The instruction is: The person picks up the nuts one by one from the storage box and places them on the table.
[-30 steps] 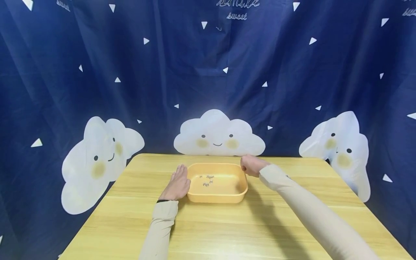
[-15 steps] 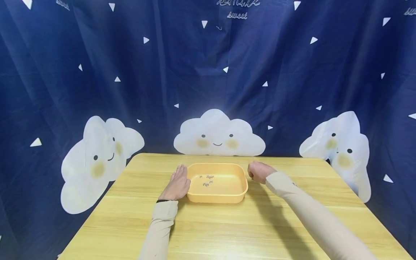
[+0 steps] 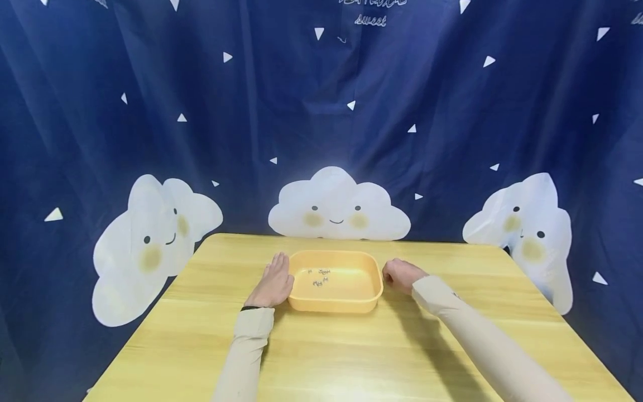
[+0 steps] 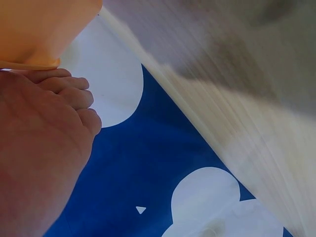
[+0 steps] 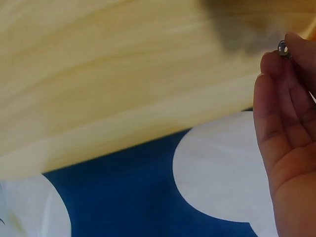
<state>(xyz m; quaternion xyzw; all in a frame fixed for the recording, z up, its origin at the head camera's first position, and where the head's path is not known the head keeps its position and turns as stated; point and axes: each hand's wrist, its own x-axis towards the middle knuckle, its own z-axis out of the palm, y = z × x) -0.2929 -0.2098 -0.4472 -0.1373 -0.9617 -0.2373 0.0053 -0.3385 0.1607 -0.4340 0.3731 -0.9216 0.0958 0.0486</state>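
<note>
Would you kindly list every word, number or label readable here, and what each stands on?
"sweet": on the blue backdrop.
Script directly above it: cut off by the frame, unreadable.
Lettering toward both top corners: also cut off, unreadable.
Tray: none visible.

Printed in pale script on the dark blue curtain: "sweet".
Just above, cut off by the head view's top edge, another word, too cropped to read; toward both upper corners, more script, also illegible.
</note>
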